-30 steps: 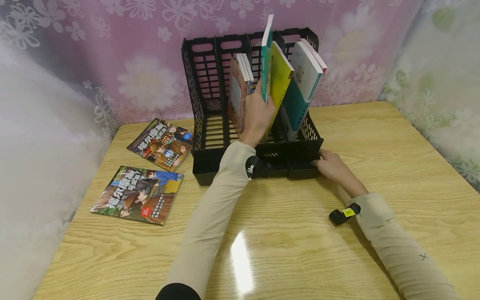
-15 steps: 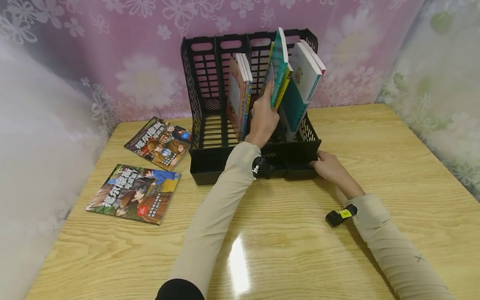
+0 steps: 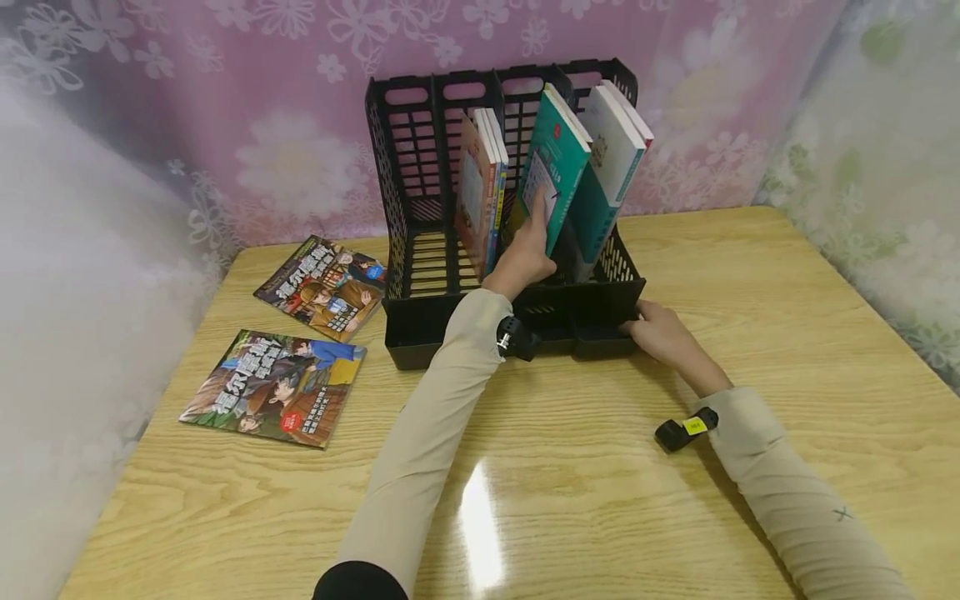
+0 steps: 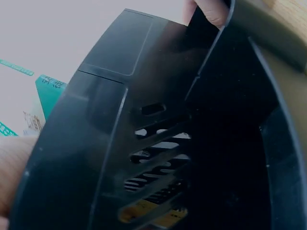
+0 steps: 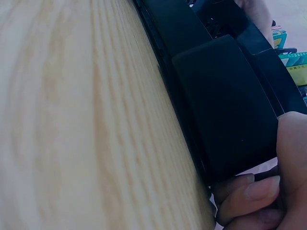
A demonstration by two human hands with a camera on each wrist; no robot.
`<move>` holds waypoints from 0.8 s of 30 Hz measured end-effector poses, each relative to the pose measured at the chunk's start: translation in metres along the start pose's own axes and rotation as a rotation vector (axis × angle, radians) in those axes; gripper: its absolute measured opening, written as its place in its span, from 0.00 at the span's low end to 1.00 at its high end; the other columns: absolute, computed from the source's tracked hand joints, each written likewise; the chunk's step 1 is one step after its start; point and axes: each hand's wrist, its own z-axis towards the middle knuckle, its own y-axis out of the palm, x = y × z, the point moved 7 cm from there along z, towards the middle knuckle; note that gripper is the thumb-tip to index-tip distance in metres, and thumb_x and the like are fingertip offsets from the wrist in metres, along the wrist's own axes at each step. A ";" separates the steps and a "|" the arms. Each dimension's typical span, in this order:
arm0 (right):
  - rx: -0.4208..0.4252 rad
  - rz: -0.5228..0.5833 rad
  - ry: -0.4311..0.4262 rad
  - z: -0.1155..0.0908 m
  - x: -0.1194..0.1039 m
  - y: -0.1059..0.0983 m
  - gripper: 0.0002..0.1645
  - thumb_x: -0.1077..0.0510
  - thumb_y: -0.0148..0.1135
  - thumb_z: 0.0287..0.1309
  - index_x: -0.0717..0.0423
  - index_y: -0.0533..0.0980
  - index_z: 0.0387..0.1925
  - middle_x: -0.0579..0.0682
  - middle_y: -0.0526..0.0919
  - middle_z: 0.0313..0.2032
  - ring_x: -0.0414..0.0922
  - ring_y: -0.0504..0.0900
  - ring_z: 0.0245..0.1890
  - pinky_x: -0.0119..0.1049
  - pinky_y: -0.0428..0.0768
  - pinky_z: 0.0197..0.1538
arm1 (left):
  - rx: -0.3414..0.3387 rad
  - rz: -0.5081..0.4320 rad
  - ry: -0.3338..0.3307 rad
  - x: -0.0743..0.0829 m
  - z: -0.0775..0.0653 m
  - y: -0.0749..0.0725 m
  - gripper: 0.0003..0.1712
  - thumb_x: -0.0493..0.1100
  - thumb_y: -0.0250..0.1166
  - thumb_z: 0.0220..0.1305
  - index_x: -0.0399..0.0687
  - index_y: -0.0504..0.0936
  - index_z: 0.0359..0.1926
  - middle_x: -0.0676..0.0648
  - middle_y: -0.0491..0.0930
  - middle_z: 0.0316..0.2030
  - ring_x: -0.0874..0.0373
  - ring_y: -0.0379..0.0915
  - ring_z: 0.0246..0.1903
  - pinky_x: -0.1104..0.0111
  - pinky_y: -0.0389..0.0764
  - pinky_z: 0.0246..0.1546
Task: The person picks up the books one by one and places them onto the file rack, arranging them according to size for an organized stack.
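Note:
In the head view my left hand point(image 3: 522, 258) reaches into a black file rack point(image 3: 423, 308), index finger straight against the cover of a teal book point(image 3: 561, 154). That book leans right in the third compartment, covering most of a yellow book. The left wrist view is mostly filled by the rack's front wall point(image 4: 86, 139). My right hand point(image 3: 663, 335) grips the rack's front right corner; in the right wrist view its fingers point(image 5: 247, 196) curl around the corner.
Thin upright books point(image 3: 482, 187) stand left of the left hand. White-and-teal books point(image 3: 611, 158) lean in the rightmost compartment. On the table point(image 3: 600, 483) two comic books lie flat, one farther back point(image 3: 326, 287) and one nearer point(image 3: 277, 387). A pink flowered curtain point(image 3: 285, 150) hangs behind.
The teal book has gone down into the rack and tipped right, covering the yellow book. My left hand has let go of it and touches its cover. The right hand stays at the corner.

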 end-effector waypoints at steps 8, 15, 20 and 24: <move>0.018 0.006 -0.014 -0.001 0.000 -0.001 0.26 0.60 0.48 0.61 0.73 0.67 0.57 0.73 0.74 0.51 0.61 0.75 0.44 0.51 0.71 0.46 | 0.016 0.067 -0.084 -0.006 0.005 0.003 0.66 0.35 0.67 0.61 0.60 0.20 0.74 0.39 0.63 0.67 0.48 0.71 0.57 0.61 0.77 0.47; 0.006 0.020 -0.009 -0.002 0.001 0.000 0.26 0.60 0.48 0.61 0.72 0.67 0.57 0.71 0.75 0.49 0.59 0.77 0.36 0.45 0.72 0.39 | 0.089 0.102 -0.031 -0.004 0.008 0.001 0.61 0.35 0.67 0.61 0.54 0.26 0.75 0.38 0.70 0.61 0.48 0.76 0.51 0.61 0.78 0.48; 0.015 0.018 -0.014 -0.002 0.002 -0.002 0.26 0.60 0.48 0.61 0.72 0.67 0.57 0.71 0.75 0.49 0.59 0.77 0.36 0.45 0.72 0.40 | 0.092 0.044 -0.029 -0.005 0.007 0.000 0.61 0.35 0.66 0.62 0.58 0.27 0.76 0.38 0.70 0.61 0.48 0.75 0.51 0.61 0.78 0.43; 0.012 0.027 -0.010 -0.002 0.002 -0.002 0.24 0.60 0.48 0.61 0.71 0.68 0.56 0.69 0.76 0.46 0.54 0.78 0.27 0.41 0.71 0.35 | 0.079 0.009 -0.033 -0.006 0.006 -0.001 0.61 0.35 0.66 0.61 0.59 0.28 0.76 0.37 0.68 0.62 0.47 0.72 0.55 0.60 0.77 0.47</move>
